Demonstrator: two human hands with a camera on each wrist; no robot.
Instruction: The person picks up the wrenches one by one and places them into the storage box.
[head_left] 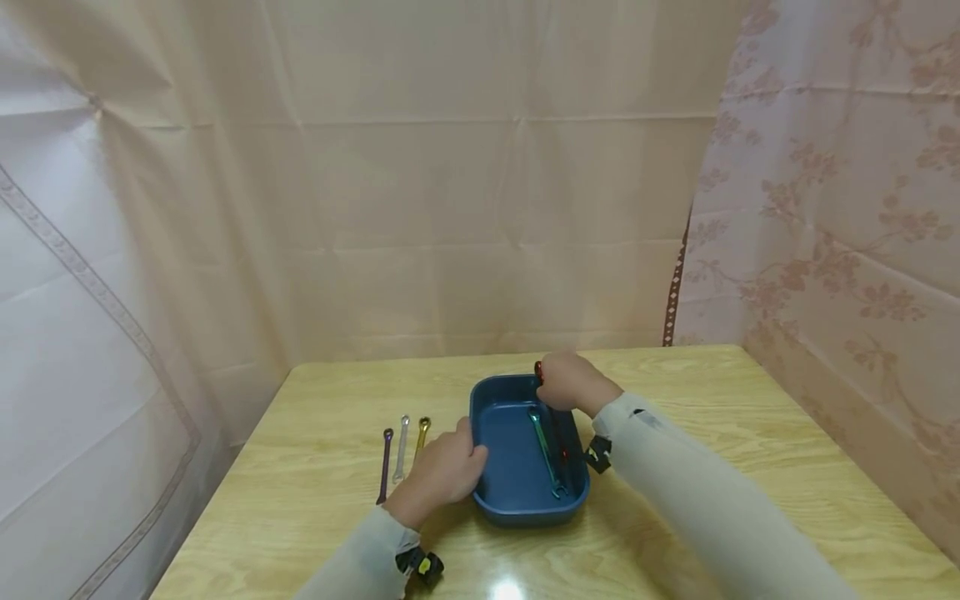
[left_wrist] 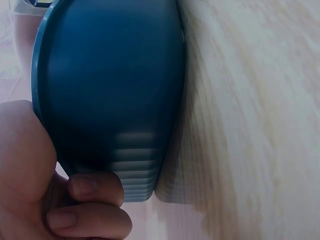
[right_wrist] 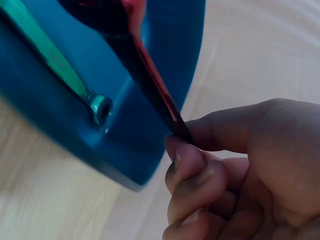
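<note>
A blue rectangular tray (head_left: pixel 517 510) stands on the table. My left hand (head_left: pixel 448 462) grips its left side, with the thumb at the rim; in the left wrist view the curled fingers (left_wrist: pixel 95 220) lie against the outer wall. Over the far right corner my right hand (head_left: pixel 570 382) pinches a red wrench (right_wrist: pixel 157 90) by one end between thumb and fingers. The wrench slants down into the tray along the right wall. Beside it a green wrench (head_left: pixel 543 446) lies on the tray floor, its ring end showing in the right wrist view.
Left of the tray, a purple wrench (head_left: pixel 386 458), a silver wrench (head_left: pixel 402 446) and a gold wrench (head_left: pixel 422 433) lie side by side on the wooden table (head_left: pixel 315 467). My left forearm partly covers their near ends. Cloth curtains (head_left: pixel 480 208) hang behind and at both sides.
</note>
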